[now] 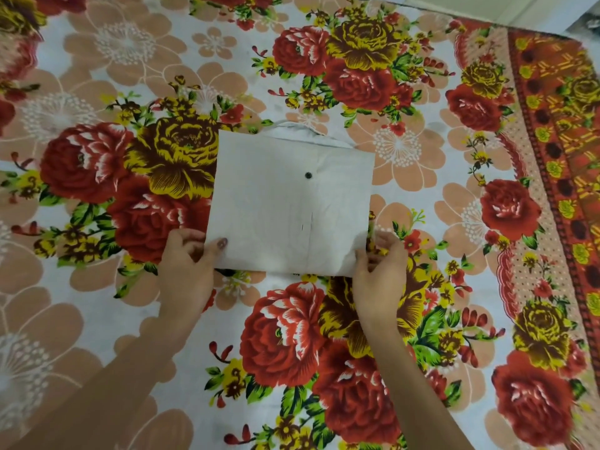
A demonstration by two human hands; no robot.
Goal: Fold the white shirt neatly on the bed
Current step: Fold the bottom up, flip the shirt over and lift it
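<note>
white shirt (285, 206) with one black button (308, 175), bedsheet (357, 319) of red, yellow, peach flowers

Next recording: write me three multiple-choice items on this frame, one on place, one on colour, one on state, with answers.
1. The white shirt is gripped at its: A) far edge B) near corners C) middle.
2. Its visible button is: A) red B) yellow C) dark.
3. The shirt is: A) folded into a rectangle B) spread open C) crumpled.
Answers: B, the left hand and right hand pinch both near corners; C, one dark dot shows mid-panel; A, its outline is a neat rectangle.
</note>
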